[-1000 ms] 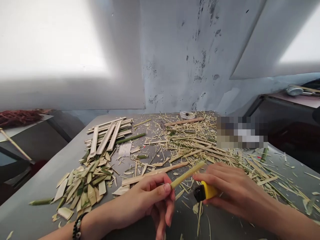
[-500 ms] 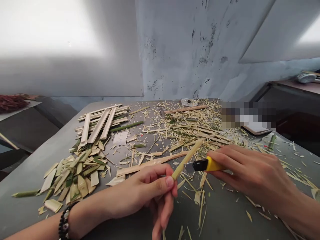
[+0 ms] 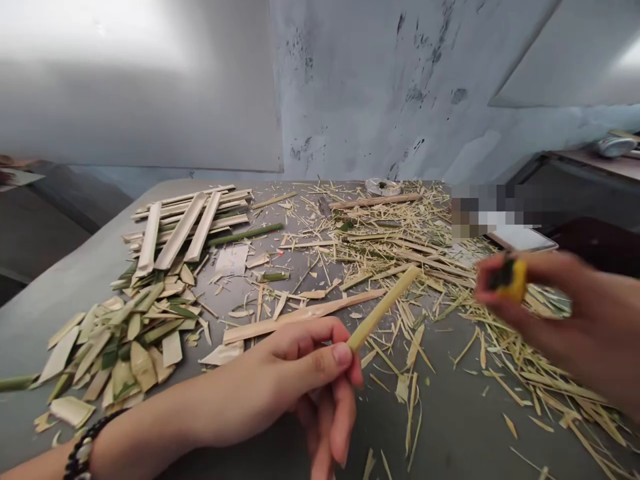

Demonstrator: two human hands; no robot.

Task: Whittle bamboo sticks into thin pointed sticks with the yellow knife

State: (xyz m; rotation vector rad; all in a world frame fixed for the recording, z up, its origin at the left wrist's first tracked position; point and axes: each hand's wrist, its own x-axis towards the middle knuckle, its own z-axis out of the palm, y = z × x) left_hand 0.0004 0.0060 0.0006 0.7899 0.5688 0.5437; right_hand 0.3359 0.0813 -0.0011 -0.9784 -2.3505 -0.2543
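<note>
A pale yellow-green bamboo strip [image 3: 384, 310] points up and away from my left hand [image 3: 305, 367], pinched near its lower end between thumb and fingers. Off to the right, my right hand [image 3: 565, 307] is closed around a yellow and black utility knife [image 3: 515, 280]. That hand is smeared by motion, and I cannot make out the blade. The knife is well apart from the strip. Beneath the strip, thin bamboo shavings [image 3: 400, 333] are scattered over the grey table [image 3: 450, 427].
Split bamboo slats [image 3: 183, 230] are stacked at the back left, with a heap of short bamboo offcuts [image 3: 130, 333] in front. A longer flat bamboo piece [image 3: 305, 315] lies beyond my left hand. A wooden-handled hammer [image 3: 375, 202] and a clear spool [image 3: 383, 187] sit near the wall.
My right hand has swung right and up with the utility knife, away from the bamboo strip. My left hand keeps its hold on the strip. The view has tilted slightly down.
</note>
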